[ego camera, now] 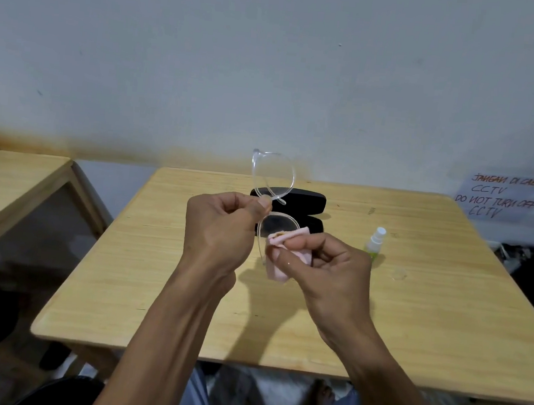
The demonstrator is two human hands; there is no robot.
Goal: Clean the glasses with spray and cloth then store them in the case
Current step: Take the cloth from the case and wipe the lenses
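Centre of the frame: your left hand (224, 227) is pinched shut on the clear-framed glasses (272, 183), thumb and forefinger gripping the frame near the bridge, between the two lenses. The glasses are held on end above the table (154, 273), so that one lens stands high against the wall and the other sits low, just right of your left knuckles.

Your right hand (321, 266), just right of centre, is closed on the pink cloth (281, 256). Thumb and fingers press a fold of cloth over the lower rim of the lower lens; the rest of the cloth hangs below your fingers, clear of the tabletop.

Behind the hands, at the far middle of the table, the black glasses case (308, 203) lies open, its two halves one behind the other. The raised glasses partly overlap it in this view.

Right of centre, the small spray bottle (375, 243) with white nozzle and green label stands upright on the table, just beyond your right hand. Its clear cap (398, 274) lies on the wood near it, lower right.

Upper right: a handwritten paper sign (501, 197) on the wall.
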